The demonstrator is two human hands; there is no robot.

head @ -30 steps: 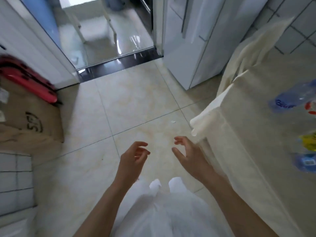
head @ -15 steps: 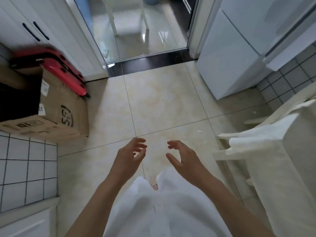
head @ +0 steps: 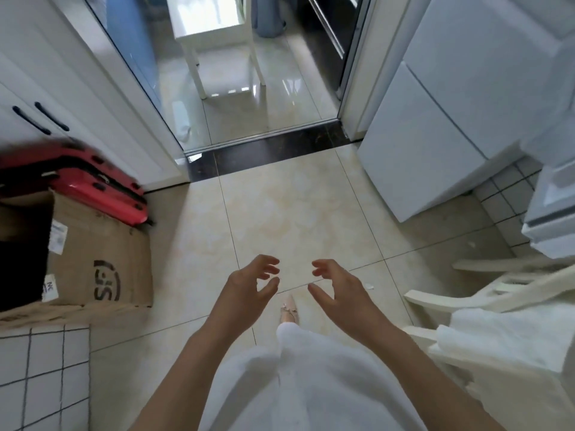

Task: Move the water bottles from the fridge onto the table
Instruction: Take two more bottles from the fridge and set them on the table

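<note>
My left hand [head: 245, 290] and my right hand [head: 339, 290] hang side by side over the beige tiled floor, fingers curled and apart, both holding nothing. The white fridge [head: 435, 113] stands at the upper right with its doors shut, well ahead of my right hand. The table's corner, draped in a white cloth [head: 510, 353], shows at the lower right. No water bottle is in view.
A cardboard box [head: 93, 269] sits on the floor at the left with a red suitcase [head: 102, 188] behind it. A cream chair [head: 485, 290] stands by the table. An open doorway [head: 249, 88] leads to another room with a white stool. A tiled counter is at lower left.
The view has swung left, away from the table: the bottles on it have left the frame, and the fridge, doorway and cardboard box have come into fuller view. Both hands stay empty.
</note>
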